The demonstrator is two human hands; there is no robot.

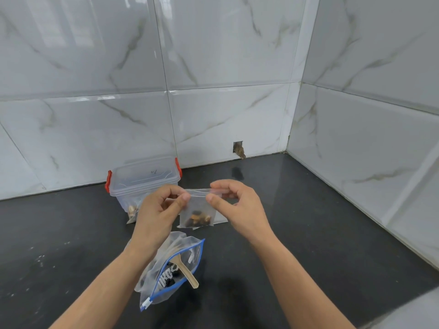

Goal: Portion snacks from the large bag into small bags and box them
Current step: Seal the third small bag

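A small clear bag with brown and dark snacks at its bottom hangs above the counter. My left hand pinches its top left corner and my right hand pinches the top edge on the right. Below my hands lies the large clear bag with a blue zip edge, open, with dark snacks and a wooden spoon sticking out. Behind my left hand stands a clear plastic box with red clips, no lid on it. A filled small bag shows inside it.
The black counter runs to white marble-look tiled walls at the back and right. A small hole in the back tile sits just above the counter. More small clear bags lie flat behind the held one.
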